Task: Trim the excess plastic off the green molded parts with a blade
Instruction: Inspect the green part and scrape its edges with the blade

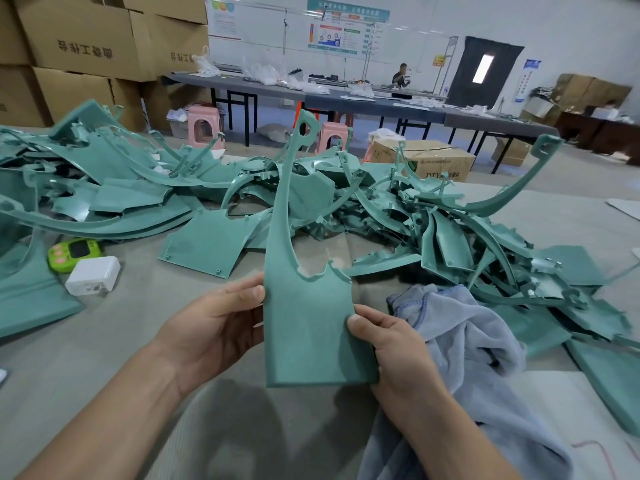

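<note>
I see stacked cardboard boxes (86, 46) far left, long dark tables (311, 95) (cluttered) along the white wall (554, 22).

Your left hand (214, 327) and right hand (393, 351) tuck their fingers behind the green part (308, 334) — only thumbs show. Upper centre, the wall posters (341, 32) are too small to read.

Green part (304, 327) between both hands

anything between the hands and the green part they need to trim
Nothing visible stands between them: the left hand and the right hand hold the green part directly by its side edges.
</note>
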